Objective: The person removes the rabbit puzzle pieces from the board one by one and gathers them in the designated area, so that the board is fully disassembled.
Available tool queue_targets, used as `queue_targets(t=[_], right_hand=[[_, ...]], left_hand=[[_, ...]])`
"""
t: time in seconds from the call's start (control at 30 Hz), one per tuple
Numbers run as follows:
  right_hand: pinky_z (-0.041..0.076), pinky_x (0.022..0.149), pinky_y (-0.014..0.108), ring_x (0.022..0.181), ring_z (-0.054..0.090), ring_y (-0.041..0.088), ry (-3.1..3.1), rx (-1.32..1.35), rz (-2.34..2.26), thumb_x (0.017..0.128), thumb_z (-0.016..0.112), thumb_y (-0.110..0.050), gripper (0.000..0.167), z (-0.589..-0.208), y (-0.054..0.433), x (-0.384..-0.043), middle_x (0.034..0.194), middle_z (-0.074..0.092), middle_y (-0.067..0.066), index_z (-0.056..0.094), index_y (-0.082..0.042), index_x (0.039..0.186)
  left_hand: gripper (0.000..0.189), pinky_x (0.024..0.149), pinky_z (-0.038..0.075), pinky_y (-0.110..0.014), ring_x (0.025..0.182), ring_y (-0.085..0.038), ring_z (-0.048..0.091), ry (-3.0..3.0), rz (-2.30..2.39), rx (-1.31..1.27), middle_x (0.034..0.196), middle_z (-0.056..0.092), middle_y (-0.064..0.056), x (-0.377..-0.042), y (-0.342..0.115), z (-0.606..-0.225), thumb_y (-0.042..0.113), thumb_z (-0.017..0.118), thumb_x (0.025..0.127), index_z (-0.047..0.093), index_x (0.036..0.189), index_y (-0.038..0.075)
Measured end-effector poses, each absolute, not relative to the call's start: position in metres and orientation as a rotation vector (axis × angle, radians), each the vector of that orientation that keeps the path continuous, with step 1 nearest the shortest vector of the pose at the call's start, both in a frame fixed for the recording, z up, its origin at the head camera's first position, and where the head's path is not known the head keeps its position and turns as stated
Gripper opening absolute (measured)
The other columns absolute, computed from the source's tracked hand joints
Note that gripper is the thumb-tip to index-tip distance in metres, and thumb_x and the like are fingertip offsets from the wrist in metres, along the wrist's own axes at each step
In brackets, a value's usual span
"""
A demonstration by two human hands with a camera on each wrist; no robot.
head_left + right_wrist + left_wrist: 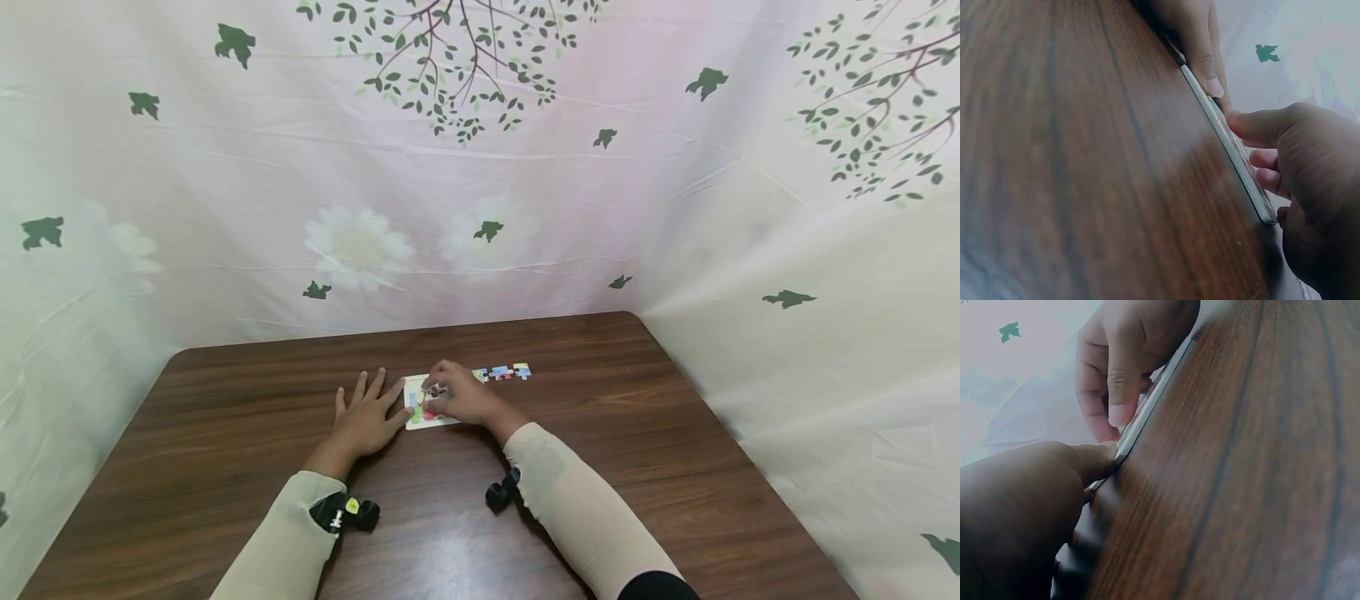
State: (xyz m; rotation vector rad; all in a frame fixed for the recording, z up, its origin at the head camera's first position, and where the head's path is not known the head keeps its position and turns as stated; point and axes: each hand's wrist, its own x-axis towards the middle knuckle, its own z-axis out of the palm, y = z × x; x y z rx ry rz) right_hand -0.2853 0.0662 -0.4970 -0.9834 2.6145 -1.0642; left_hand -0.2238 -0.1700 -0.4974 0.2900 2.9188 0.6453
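A small jigsaw puzzle board (420,422) with a pale rim and a colourful picture lies on the table, seen edge-on in both wrist views. My left hand (367,423) rests beside its left side with fingers spread, and the thumb touches the board's edge. Over the board is my right hand (467,396), its thumb and fingers bent down around a puzzle piece (435,390) at the picture surface. The piece is mostly hidden by the fingers. In the right wrist view the right thumb (1254,125) comes down close to the left thumb (1213,84).
Several loose puzzle pieces (501,372) lie in a row to the right of the board. The brown wooden table (637,467) ends at a printed cloth (420,192) hanging behind and at the sides. Each wrist carries a small black camera (498,496).
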Motion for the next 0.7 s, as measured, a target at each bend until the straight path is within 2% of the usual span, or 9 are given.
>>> queue_targets(t=[0.37, 0.7], right_hand=[[0.049, 0.109, 0.049, 0.129, 0.056, 0.025, 2.659, -0.938, -0.962, 0.105, 0.075, -0.024, 0.019, -0.4952, 0.0634, -0.2821, 0.138, 0.061, 0.005, 0.077, -0.018, 0.123], [0.045, 0.111, 0.048, 0.127, 0.056, 0.022, 2.662, -0.94, -0.937, 0.106, 0.074, -0.026, 0.022, -0.496, 0.0623, -0.2832, 0.135, 0.061, 0.003, 0.07, -0.018, 0.126]], left_hand=[[0.073, 0.127, -0.008, -0.083, 0.17, -0.052, -0.003, 2.916, 0.645, 0.285, 0.185, 0.008, -0.019, -0.2231, -0.1691, -0.4966, 0.06, 0.047, 0.113, 0.031, 0.174, 0.023], [0.074, 0.127, -0.007, -0.083, 0.17, -0.052, -0.003, 2.919, 0.642, 0.279, 0.185, 0.009, -0.019, -0.2231, -0.1688, -0.4961, 0.061, 0.047, 0.112, 0.032, 0.174, 0.023]])
